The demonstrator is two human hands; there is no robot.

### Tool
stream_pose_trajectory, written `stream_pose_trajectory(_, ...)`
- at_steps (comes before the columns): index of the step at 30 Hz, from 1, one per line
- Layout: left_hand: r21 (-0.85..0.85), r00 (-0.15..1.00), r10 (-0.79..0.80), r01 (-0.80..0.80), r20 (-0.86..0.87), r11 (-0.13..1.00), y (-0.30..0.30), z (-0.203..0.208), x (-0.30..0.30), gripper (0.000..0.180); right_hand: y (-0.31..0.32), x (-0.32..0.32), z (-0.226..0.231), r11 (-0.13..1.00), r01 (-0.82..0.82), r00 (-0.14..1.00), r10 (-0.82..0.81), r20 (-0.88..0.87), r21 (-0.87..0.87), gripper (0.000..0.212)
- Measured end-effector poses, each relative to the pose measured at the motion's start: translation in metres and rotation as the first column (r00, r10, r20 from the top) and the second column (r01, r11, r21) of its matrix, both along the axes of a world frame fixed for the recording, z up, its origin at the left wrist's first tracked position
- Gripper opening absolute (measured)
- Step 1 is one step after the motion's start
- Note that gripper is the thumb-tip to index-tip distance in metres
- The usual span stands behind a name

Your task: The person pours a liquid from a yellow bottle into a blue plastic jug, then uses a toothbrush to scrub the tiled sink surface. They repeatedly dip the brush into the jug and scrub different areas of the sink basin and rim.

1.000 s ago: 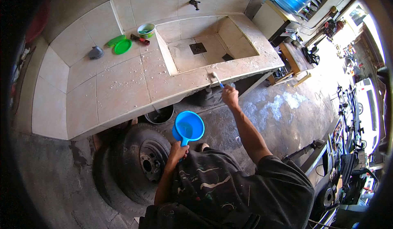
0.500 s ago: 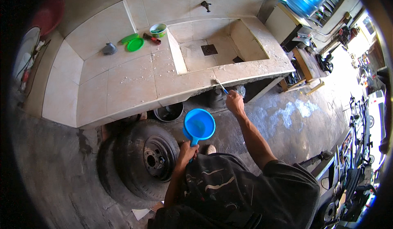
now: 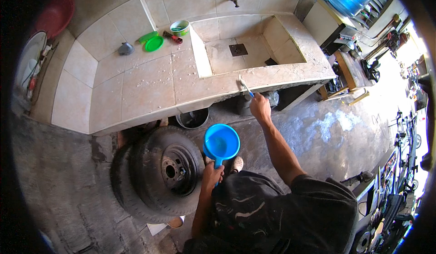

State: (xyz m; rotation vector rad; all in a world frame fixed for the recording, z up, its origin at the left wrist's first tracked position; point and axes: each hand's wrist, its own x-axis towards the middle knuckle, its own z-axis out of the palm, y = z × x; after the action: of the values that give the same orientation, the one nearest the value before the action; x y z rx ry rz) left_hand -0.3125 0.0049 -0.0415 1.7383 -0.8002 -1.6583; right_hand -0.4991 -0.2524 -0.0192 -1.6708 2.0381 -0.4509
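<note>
My left hand is closed round the handle of a blue dipper, which I hold upright above the floor in front of the counter. A little water seems to lie in its bottom. In my right hand is a toothbrush with a white and blue handle. Its head is at the front rim of the tiled counter, below the sunken basin; whether the bristles touch the tile I cannot tell. White crumbs are scattered over the counter top.
On the counter's far side are a green lid, a white-green tub, a red-handled brush and a grey lump. A tap juts from the wall. Tyres lie left of my legs, near a metal pot.
The view has shifted slightly, so the counter sits a bit higher and farther right. The toothbrush stays near the counter's front rim, and both hands keep their holds.
</note>
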Motion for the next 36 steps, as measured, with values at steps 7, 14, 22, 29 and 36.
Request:
stream_pose_trajectory(7,-0.044,0.999,0.028,-0.03,-0.046,0.999,0.004,0.004,-0.017,0.013,-0.012,0.007,-0.001,0.99,-0.046,0.998,0.051,0.031,-0.136,0.021)
stream_pose_trajectory(14,-0.026,0.999,-0.044,0.044,-0.019,0.999,-0.013,-0.003,-0.006,0.013,-0.023,0.015,0.003,0.976,-0.031,0.999,0.034,0.009,-0.216,0.02)
stream_pose_trajectory(22,-0.003,0.985,-0.169,0.169,0.018,0.986,-0.044,-0.007,0.032,0.014,-0.007,0.005,0.002,0.997,0.058,0.998,-0.056,0.026,-0.057,0.024)
stream_pose_trajectory(29,0.005,0.959,-0.281,0.281,-0.035,0.96,-0.069,-0.018,0.063,0.015,-0.048,0.009,-0.001,0.934,0.243,0.966,-0.258,-0.025,-0.263,0.024)
stream_pose_trajectory(36,0.009,0.932,-0.359,0.36,-0.046,0.933,-0.088,-0.032,0.085,0.015,-0.049,0.034,-0.013,0.929,0.333,0.938,-0.344,-0.04,-0.163,0.022)
